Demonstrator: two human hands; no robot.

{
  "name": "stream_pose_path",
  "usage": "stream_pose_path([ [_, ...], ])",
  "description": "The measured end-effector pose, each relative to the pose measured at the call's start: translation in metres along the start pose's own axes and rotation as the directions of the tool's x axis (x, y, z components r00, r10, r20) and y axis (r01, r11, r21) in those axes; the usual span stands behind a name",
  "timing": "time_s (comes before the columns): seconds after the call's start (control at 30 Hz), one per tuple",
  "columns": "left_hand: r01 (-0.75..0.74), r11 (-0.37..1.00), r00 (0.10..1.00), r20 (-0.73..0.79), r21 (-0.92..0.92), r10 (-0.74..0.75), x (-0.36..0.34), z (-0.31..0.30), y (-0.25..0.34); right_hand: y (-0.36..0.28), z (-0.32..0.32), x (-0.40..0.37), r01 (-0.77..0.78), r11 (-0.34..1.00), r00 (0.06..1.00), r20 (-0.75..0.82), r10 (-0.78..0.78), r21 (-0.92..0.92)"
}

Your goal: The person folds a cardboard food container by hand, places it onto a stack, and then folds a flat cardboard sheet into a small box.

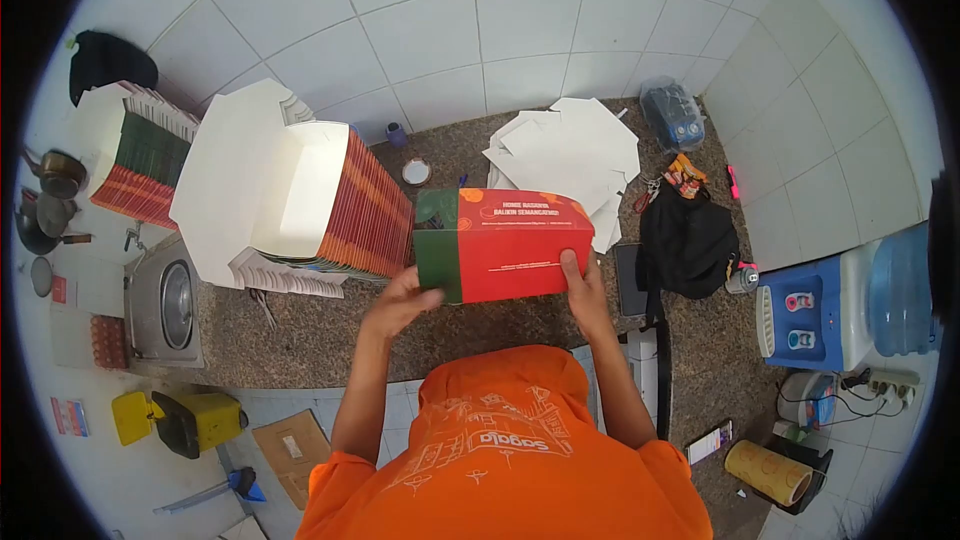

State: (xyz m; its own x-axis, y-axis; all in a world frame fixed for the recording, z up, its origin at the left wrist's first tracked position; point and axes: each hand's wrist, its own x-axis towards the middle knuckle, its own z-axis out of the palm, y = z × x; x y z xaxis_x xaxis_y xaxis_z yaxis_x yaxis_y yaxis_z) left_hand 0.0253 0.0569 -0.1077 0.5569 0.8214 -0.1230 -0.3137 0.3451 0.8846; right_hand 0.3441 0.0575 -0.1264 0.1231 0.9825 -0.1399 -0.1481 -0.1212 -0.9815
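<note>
Fingers of both our hands are closed on the red and green box (520,245), which is in the middle, in front of our body. At the left, we see a stack of printed cartons (145,160), and below it the sink (165,305). Next comes a long row of nested boxes (365,205), and it leans beside the box that we hold. Our left hand (400,302) grips the green end at its lower corner, with the thumb in front. Behind the box, loose white sheets (565,155) lie on the speckled counter (310,340). Our right hand (588,292) holds the red end, and its thumb presses on the printed side. Farther right, we see a black bag (690,245), then the blue and white water dispenser (815,310).
</note>
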Motion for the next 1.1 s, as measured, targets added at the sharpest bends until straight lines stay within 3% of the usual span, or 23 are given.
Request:
stream_pose_path([
  [0.03, 0.122, 0.903, 0.974, -0.224, 0.411, -0.029, 0.001, 0.002, -0.005, 0.003, -0.001, 0.003, 0.062, 0.973, 0.998, 0.001, -0.064, -0.224],
  [0.07, 0.123, 0.907, 0.974, -0.226, 0.404, -0.031, 0.001, 0.014, -0.001, -0.001, 0.000, 0.006, 0.122, 0.890, 0.992, 0.022, -0.125, -0.439],
  [0.1, 0.126, 0.915, 0.977, -0.206, 0.383, -0.048, -0.001, 0.029, 0.005, -0.008, 0.001, 0.006, 0.119, 0.888, 0.992, 0.024, -0.121, -0.443],
  [0.17, 0.126, 0.921, 0.982, -0.181, 0.369, -0.062, 0.002, 0.049, 0.013, -0.041, 0.012, 0.004, 0.381, 0.320, 0.846, 0.187, -0.499, -0.867],
  [0.2, 0.189, 0.908, 0.982, -0.095, 0.374, -0.166, 0.002, 0.056, 0.013, -0.025, 0.011, 0.012, 0.539, 0.596, 0.838, 0.303, -0.455, -0.596],
  [0.23, 0.253, 0.887, 0.963, -0.008, 0.386, -0.271, 0.001, 0.063, 0.011, -0.028, 0.014, 0.009, 0.537, 0.599, 0.839, 0.302, -0.453, -0.594],
  [0.27, 0.227, 0.915, 0.973, -0.032, 0.334, -0.229, 0.004, 0.074, 0.005, -0.033, 0.019, 0.006, 0.392, 0.863, 0.857, 0.467, -0.218, -0.317],
  [0.3, 0.226, 0.914, 0.973, -0.030, 0.338, -0.229, 0.002, 0.071, -0.001, -0.039, 0.021, 0.005, 0.107, 0.992, 0.747, 0.663, -0.040, -0.060],
  [0.37, 0.442, 0.884, 0.896, -0.024, 0.153, -0.444, 0.003, 0.057, -0.021, -0.045, 0.018, 0.007, 0.174, 0.982, 0.699, 0.712, -0.071, -0.073],
  [0.43, 0.449, 0.886, 0.893, -0.060, 0.111, -0.445, 0.000, 0.056, -0.044, -0.053, 0.017, 0.007, 0.227, 0.971, 0.644, 0.760, -0.087, -0.081],
  [0.5, 0.461, 0.884, 0.886, -0.087, 0.071, -0.455, -0.004, 0.060, -0.050, -0.068, 0.017, 0.008, 0.389, 0.872, 0.536, 0.843, 0.050, -0.299],
  [0.57, 0.464, 0.871, 0.857, -0.164, -0.162, -0.488, -0.002, 0.065, -0.045, -0.070, 0.020, 0.003, 0.344, 0.865, 0.614, 0.784, 0.088, -0.366],
  [0.63, 0.347, 0.934, 0.917, -0.182, -0.084, -0.356, 0.004, 0.058, -0.045, -0.066, 0.030, -0.003, 0.285, 0.849, 0.897, 0.437, -0.072, -0.445],
  [0.67, 0.217, 0.976, 0.958, -0.192, -0.001, -0.213, 0.007, 0.055, -0.044, -0.073, 0.032, -0.006, 0.281, 0.861, 0.880, 0.471, -0.054, -0.425],
  [0.7, 0.212, 0.977, 0.959, -0.194, -0.003, -0.209, 0.008, 0.054, -0.043, -0.066, 0.033, -0.003, 0.284, 0.859, 0.878, 0.475, -0.055, -0.426],
  [0.77, 0.068, 0.967, 0.986, -0.162, 0.246, -0.028, 0.008, 0.063, -0.027, -0.046, 0.037, 0.002, 0.465, 0.867, 0.724, 0.640, -0.257, -0.178],
  [0.8, 0.142, 0.972, 0.980, -0.164, 0.189, -0.111, 0.006, 0.077, -0.014, -0.043, 0.043, -0.001, 0.467, 0.867, 0.721, 0.643, -0.258, -0.176],
  [0.9, 0.170, 0.973, 0.985, -0.057, 0.157, -0.163, 0.010, 0.083, -0.009, -0.038, 0.056, -0.023, 0.553, 0.814, 0.774, 0.471, -0.423, -0.178],
  [0.93, 0.265, 0.948, 0.947, -0.234, 0.175, -0.222, 0.011, 0.074, -0.018, -0.028, 0.052, -0.030, 0.617, 0.743, 0.777, 0.351, -0.523, -0.258],
  [0.97, 0.263, 0.949, 0.947, -0.236, 0.176, -0.218, 0.015, 0.078, -0.011, -0.017, 0.048, -0.037, 0.658, 0.668, 0.750, 0.228, -0.620, -0.347],
  [1.0, 0.048, 0.989, 0.912, -0.398, -0.138, -0.099, 0.022, 0.085, -0.003, -0.003, 0.044, -0.040, 0.721, 0.650, 0.693, 0.275, -0.666, -0.242],
  [1.03, -0.223, 0.893, 0.821, -0.570, -0.390, -0.044, 0.030, 0.093, 0.004, -0.004, 0.045, -0.040, 0.720, 0.651, 0.694, 0.276, -0.665, -0.242],
  [1.1, -0.302, 0.867, 0.787, -0.617, -0.396, -0.008, 0.041, 0.101, 0.004, -0.008, 0.049, -0.039, 0.867, 0.442, 0.497, 0.472, -0.728, -0.230],
])
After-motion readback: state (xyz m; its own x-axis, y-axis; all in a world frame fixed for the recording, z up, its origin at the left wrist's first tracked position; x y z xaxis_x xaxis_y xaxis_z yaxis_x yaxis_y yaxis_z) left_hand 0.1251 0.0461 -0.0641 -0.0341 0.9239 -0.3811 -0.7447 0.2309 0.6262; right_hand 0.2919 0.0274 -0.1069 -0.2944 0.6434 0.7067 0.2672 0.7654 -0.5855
